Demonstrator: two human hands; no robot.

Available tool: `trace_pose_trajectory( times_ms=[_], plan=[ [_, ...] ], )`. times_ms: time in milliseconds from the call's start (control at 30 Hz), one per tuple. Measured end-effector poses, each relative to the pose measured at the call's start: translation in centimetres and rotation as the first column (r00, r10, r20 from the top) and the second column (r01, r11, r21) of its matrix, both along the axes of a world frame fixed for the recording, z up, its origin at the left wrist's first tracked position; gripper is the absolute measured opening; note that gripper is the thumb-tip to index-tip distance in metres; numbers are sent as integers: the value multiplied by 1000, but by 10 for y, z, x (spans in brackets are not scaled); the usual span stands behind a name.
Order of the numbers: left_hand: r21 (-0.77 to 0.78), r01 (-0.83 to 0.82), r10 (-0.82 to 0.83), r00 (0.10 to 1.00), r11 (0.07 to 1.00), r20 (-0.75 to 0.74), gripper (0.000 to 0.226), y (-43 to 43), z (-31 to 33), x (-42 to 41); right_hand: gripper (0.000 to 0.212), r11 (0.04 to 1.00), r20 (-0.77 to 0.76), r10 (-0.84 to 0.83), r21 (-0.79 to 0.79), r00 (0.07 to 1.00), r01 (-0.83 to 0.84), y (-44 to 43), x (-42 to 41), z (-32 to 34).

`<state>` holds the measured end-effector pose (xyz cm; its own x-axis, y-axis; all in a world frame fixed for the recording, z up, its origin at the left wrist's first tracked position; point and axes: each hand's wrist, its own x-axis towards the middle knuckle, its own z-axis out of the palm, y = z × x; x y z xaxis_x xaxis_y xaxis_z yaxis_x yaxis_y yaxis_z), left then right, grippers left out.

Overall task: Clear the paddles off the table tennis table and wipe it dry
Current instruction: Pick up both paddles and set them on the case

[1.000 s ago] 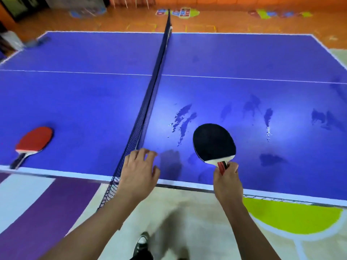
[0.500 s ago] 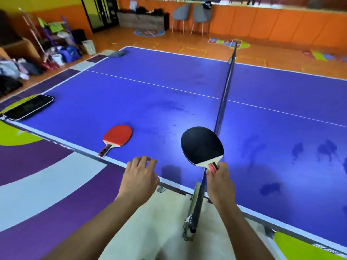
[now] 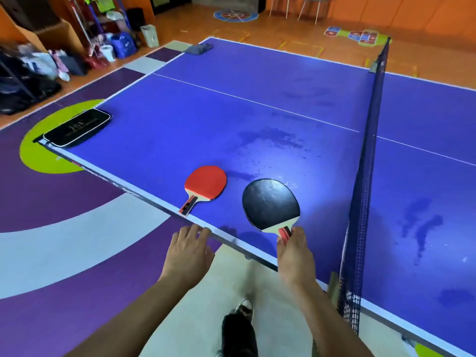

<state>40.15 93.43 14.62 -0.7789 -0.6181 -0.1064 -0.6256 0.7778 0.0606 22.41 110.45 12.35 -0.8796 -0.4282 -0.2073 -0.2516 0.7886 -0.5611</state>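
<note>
Nearest: a shoe on the pale floor, between the forearms. L hand is at the near edge of the table, fingers loosely spread, holding nothing. Its fingertips reach the white edge line; can't tell if they touch. R hand, just right of it, is wrapped round the handle of the black paddle, w/ the blade held up over the near edge, left of the net. Red paddle lies flat on the table just left of the black one, red face up, handle end at the near edge, neither hand on it. Wet smears lie just past both paddles, and more dark patches right of the net. Black flat case sits at the table's left corner. At the far-left corner is a dark folded thing, too blurred to ID. Beyond it, bags along the far-left wall.
</note>
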Motion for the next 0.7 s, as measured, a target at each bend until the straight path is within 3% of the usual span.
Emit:
trace_pose_trajectory(
  times_ms=[267, 700],
  plan=[
    [87, -111, 102, 990, 990, 101, 67, -77, -48, -29, 29, 1000, 91, -30, 8, 995, 29, -78, -49, -37],
    [220, -331, 317, 943, 917, 101, 64, -150, -111, -84, 34, 998, 99, 59, 15, 993, -61, -120, -78, -78]
  ],
)
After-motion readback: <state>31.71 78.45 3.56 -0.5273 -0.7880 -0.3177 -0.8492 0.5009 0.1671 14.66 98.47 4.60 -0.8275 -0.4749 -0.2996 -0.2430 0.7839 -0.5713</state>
